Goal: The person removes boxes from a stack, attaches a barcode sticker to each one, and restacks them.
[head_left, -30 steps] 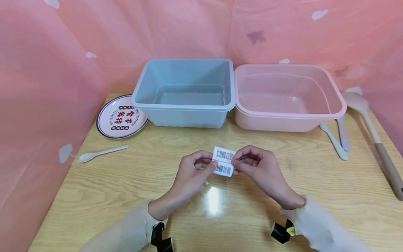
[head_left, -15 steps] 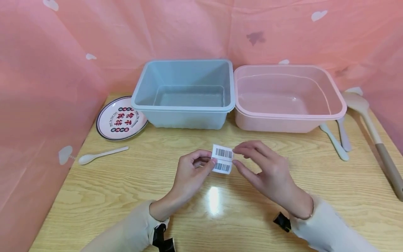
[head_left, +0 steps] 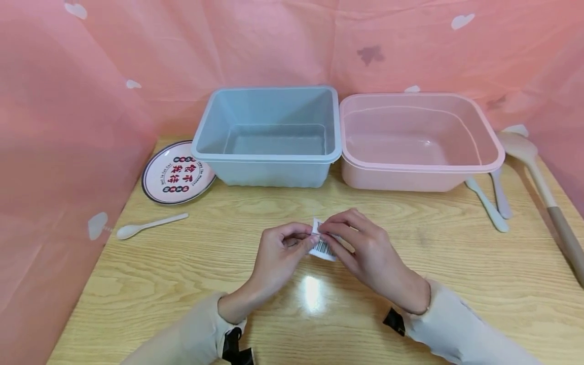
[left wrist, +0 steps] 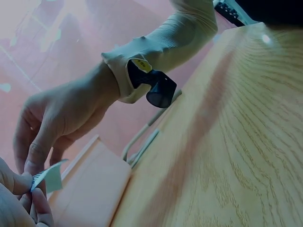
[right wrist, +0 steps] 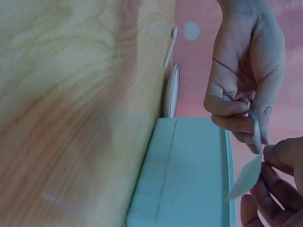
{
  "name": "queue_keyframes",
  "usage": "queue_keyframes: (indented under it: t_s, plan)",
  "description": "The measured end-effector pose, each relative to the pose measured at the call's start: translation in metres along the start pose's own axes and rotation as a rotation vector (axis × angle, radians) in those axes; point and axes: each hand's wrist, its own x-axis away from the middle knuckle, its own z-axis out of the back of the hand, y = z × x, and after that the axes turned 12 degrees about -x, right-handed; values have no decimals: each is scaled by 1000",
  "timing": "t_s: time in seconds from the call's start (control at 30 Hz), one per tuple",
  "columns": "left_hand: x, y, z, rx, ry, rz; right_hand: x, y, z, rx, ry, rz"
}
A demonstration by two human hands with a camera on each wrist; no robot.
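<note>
A small white barcode label sheet (head_left: pixel 323 249) is held up over the table's middle, and it bends in the left wrist view. My left hand (head_left: pixel 279 256) pinches its left edge between thumb and index finger. From the other side my right hand (head_left: pixel 367 248) pinches the sheet near its middle, its fingertips close to the left thumb and covering part of the upper barcode. In the right wrist view the sheet (right wrist: pixel 248 177) curves between both hands, its pale face towards the camera.
Behind the hands stand a blue-grey basin (head_left: pixel 269 172) and a pink basin (head_left: pixel 401 180). At left lie a printed plate (head_left: pixel 159 175) and a white spoon (head_left: pixel 152 223). Two pastel utensil handles (head_left: pixel 490 208) and a long ladle-like utensil (head_left: pixel 543 190) lie at right.
My right hand let go of the sheet's right edge, spread its fingers, then moved left and pinched it closer to the left hand. The sheet has gone from flat to bent.
</note>
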Motion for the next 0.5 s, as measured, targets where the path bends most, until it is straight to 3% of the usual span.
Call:
queue_keyframes:
  t_s: [0.2,0.5]
  plan:
    - [3,1,0,19,8,-26,3,-1,0,-97,-7,-110]
    - [4,-1,-4,-22,-8,-85,9,3,4,-193,-17,-199]
